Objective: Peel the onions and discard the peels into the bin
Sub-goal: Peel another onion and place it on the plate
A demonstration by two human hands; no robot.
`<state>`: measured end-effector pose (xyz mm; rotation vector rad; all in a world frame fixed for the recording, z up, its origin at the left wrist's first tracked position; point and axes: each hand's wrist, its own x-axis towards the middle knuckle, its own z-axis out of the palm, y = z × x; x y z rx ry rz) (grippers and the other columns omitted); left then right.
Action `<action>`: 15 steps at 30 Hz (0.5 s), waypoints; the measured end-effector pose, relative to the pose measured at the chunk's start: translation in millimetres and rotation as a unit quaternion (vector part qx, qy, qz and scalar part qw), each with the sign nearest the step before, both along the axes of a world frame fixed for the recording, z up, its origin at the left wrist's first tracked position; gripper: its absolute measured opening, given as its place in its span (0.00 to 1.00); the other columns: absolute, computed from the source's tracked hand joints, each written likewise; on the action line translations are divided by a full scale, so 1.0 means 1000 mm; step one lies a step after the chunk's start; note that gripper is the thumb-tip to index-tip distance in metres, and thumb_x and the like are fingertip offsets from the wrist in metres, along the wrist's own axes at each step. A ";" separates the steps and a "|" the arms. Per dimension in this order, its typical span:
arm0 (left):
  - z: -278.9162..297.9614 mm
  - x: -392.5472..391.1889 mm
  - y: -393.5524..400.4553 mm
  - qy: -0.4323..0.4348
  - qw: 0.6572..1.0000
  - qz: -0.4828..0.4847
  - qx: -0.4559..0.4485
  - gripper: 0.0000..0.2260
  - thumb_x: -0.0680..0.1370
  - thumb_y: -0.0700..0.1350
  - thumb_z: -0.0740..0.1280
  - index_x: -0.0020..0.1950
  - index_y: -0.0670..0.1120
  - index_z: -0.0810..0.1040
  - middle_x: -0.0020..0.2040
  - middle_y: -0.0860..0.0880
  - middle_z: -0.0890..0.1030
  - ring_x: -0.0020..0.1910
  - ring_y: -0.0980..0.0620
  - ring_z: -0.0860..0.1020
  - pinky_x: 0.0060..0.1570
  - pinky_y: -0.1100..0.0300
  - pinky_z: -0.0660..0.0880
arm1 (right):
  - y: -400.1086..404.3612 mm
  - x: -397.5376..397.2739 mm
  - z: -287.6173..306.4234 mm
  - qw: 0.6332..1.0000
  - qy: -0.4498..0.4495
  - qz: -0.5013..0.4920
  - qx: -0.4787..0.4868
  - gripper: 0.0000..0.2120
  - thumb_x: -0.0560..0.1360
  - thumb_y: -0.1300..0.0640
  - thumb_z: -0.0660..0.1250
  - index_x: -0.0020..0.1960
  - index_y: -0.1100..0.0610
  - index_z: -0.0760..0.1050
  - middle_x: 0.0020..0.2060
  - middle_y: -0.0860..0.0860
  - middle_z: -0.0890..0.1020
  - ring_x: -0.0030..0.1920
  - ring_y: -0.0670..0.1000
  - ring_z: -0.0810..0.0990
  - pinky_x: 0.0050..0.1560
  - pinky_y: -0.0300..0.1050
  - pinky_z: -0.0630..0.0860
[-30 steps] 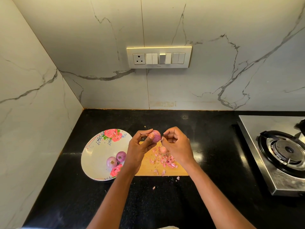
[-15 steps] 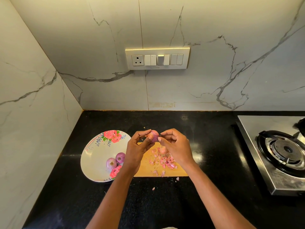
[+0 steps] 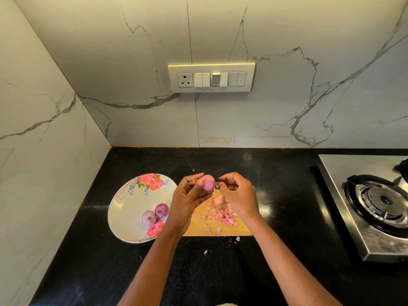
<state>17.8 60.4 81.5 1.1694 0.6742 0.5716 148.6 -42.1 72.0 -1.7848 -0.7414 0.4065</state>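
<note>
My left hand grips a small purple onion above the far edge of the wooden cutting board. Just right of it, my right hand pinches a thin bit of peel at the onion's side. Another onion with its skin on lies on the board among several pink peel scraps. Two peeled onions sit in the floral plate to the left. No bin is in view.
The black countertop runs to marble walls at the back and left. A steel gas stove stands at the right. A few peel scraps lie on the counter in front of the board. A switch panel is on the back wall.
My right hand's fingertips have drawn slightly away from the onion, pulling a sliver of peel off its right side. My left hand has turned the onion a little.
</note>
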 end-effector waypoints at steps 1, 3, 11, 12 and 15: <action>0.000 0.000 0.000 -0.001 1.000 0.000 -0.001 0.17 0.77 0.49 0.67 0.65 0.48 0.76 0.60 0.47 0.83 0.57 0.46 0.84 0.56 0.53 0.82 | 0.000 0.002 -0.001 1.000 -0.004 -0.002 -0.011 0.07 0.79 0.60 0.71 0.51 0.49 0.82 0.44 0.39 0.84 0.47 0.35 0.81 0.46 0.30 0.78; 0.001 0.000 0.002 -0.004 1.000 0.003 -0.004 0.17 0.77 0.49 0.67 0.65 0.48 0.75 0.61 0.46 0.83 0.57 0.46 0.84 0.56 0.52 0.82 | -0.002 0.006 0.000 1.000 -0.007 0.005 -0.026 0.07 0.81 0.58 0.68 0.53 0.47 0.82 0.46 0.37 0.83 0.48 0.32 0.80 0.45 0.27 0.75; 0.000 0.001 0.005 0.011 0.999 0.005 0.029 0.18 0.75 0.50 0.69 0.64 0.48 0.77 0.60 0.47 0.83 0.59 0.48 0.83 0.58 0.54 0.81 | -0.001 -0.001 0.015 0.994 -0.035 0.089 0.044 0.11 0.78 0.55 0.73 0.60 0.54 0.84 0.51 0.42 0.86 0.52 0.38 0.84 0.52 0.31 0.79; 0.000 0.001 0.005 0.013 0.999 0.007 0.034 0.18 0.75 0.50 0.70 0.64 0.48 0.77 0.60 0.48 0.83 0.59 0.48 0.83 0.58 0.54 0.81 | 0.000 -0.001 0.014 0.994 -0.050 0.087 0.049 0.10 0.77 0.56 0.74 0.59 0.54 0.85 0.50 0.42 0.86 0.51 0.38 0.84 0.51 0.31 0.79; -0.002 0.000 0.006 0.020 0.999 0.008 0.045 0.19 0.75 0.50 0.70 0.65 0.46 0.77 0.59 0.48 0.84 0.58 0.49 0.83 0.59 0.53 0.81 | -0.001 -0.001 0.011 0.991 -0.085 0.086 0.049 0.09 0.77 0.57 0.74 0.57 0.54 0.86 0.47 0.42 0.86 0.49 0.39 0.84 0.48 0.30 0.78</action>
